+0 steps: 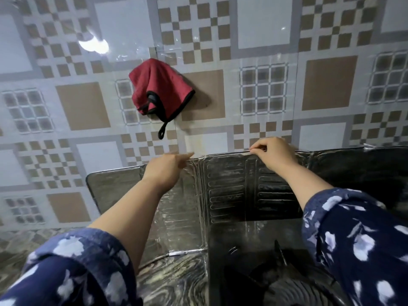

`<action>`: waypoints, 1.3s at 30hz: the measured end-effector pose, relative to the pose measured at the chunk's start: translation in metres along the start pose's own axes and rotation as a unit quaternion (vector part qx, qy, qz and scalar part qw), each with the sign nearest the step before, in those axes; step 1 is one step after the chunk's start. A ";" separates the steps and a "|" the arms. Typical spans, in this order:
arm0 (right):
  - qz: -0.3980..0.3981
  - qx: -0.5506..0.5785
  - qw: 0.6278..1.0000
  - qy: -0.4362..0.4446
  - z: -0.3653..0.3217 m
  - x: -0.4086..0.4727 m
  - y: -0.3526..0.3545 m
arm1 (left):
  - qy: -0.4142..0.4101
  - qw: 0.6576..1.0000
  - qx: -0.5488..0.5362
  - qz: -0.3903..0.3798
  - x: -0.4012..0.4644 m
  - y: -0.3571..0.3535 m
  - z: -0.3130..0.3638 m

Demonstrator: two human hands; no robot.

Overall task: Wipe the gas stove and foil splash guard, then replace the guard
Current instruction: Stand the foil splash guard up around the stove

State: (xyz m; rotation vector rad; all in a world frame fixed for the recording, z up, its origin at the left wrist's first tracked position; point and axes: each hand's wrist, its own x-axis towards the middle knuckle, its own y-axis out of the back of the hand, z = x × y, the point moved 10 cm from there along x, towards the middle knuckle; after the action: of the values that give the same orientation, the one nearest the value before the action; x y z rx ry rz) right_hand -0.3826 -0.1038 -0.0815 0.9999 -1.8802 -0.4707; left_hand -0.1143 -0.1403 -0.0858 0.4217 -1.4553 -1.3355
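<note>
— What is the right hand [272, 152] doing?

— Its fingers curl over the top edge of the foil splash guard [229, 186] and pinch it, thumb side towards the wall.

— And the left hand [170, 165]?

— It lies at the same top edge further left, fingers stretched out nearly straight along the foil; whether the thumb pinches behind, I cannot tell.

— Where does the guard stand?

— Upright in folded panels on the patterned counter [176, 281], close before the tiled wall [262, 25], bending round the dark gas stove [260, 274] at the lower edge.

— Anything else?

— A red cloth [157, 86] with black trim hangs on the wall above the left hand. Both forearms come out of dark blue flowered sleeves [66, 268].
</note>
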 end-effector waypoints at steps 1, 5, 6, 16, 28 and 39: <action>-0.004 0.003 1.000 -0.002 0.000 0.000 0.000 | -0.005 0.999 0.036 0.003 -0.007 0.006 -0.006; -0.009 0.014 1.000 -0.007 -0.007 -0.003 0.001 | -0.020 0.998 0.053 -0.022 -0.028 0.020 -0.024; -0.006 0.016 1.000 -0.010 -0.008 -0.004 0.002 | -0.023 0.998 0.044 -0.027 -0.032 0.023 -0.023; -0.002 0.018 0.999 -0.033 -0.013 -0.017 0.015 | 0.012 0.997 -0.020 -0.072 -0.042 0.036 0.001; -0.026 0.023 0.998 -0.048 -0.029 -0.015 0.019 | 0.106 0.960 -0.201 -0.162 -0.049 0.041 0.017; -0.058 0.032 0.997 -0.043 -0.030 -0.018 0.012 | 0.185 0.907 -0.362 -0.110 -0.078 0.036 0.027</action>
State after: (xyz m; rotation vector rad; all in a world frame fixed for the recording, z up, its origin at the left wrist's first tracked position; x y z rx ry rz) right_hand -0.3573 -0.0794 -0.0682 1.1523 -1.9313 -0.5323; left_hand -0.0950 -0.0525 -0.0846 0.3213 -0.5396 -1.7517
